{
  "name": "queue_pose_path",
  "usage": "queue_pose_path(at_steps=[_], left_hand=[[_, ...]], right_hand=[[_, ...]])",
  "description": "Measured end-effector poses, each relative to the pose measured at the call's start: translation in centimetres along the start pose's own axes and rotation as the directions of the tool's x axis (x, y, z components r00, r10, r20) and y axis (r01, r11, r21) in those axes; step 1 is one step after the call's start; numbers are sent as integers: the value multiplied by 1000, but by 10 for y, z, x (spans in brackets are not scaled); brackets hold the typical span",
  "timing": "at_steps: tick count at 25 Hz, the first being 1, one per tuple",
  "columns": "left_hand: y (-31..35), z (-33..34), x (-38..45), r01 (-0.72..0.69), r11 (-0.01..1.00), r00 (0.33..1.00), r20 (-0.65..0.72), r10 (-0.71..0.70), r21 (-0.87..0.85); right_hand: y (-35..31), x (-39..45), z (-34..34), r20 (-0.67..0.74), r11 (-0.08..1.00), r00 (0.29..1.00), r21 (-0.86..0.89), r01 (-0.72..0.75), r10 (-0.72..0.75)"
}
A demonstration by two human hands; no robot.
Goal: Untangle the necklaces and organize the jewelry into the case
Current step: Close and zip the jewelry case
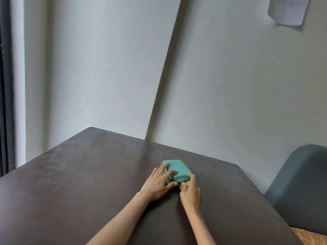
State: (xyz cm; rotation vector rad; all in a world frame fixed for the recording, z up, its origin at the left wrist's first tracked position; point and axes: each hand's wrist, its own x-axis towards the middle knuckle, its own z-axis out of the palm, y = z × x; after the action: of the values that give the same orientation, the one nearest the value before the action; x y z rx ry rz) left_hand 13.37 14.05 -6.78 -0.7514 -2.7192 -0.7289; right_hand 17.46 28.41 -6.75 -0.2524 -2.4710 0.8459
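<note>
Teal jewelry case (177, 169), closed, is seen from the head camera lying on the dark brown table (88, 174), toward its far right part. It is held down by the left hand (157, 184), whose spread fingers are laid flat over the lid and near left side. The near right corner of the case is pinched by the right hand (190, 190), fingers curled narrow against the front edge. A grey-blue chair (300, 183) is seen beside the table at right, and a paper sheet (288, 9) is fixed to the wall.

Dark brown surface (79, 183); grey-blue chair (300, 188) off its right edge; paper sheet (288, 10) on wall, curtain (5, 85) far left.
</note>
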Motion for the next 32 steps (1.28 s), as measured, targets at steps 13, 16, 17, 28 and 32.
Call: queue_pose_path(at_steps=[13, 16, 17, 28, 32], left_hand=[[5, -1, 22, -143, 923, 957, -187, 221, 357], [1, 1, 23, -83, 957, 980, -151, 129, 279], [0, 1, 24, -77, 967, 982, -152, 116, 244], [-12, 2, 33, -168, 983, 973, -151, 176, 68], [-18, 0, 33, -184, 981, 974, -123, 191, 67]], right_hand=[[6, 30, 0, 71, 998, 997, -52, 21, -17], [17, 32, -6, 105, 988, 994, 154, -34, 18], [22, 36, -7, 103, 983, 994, 176, -45, 27], [4, 93, 27, 99, 981, 981, -122, -153, 165], [1, 99, 33, 166, 979, 966, -88, -185, 197]])
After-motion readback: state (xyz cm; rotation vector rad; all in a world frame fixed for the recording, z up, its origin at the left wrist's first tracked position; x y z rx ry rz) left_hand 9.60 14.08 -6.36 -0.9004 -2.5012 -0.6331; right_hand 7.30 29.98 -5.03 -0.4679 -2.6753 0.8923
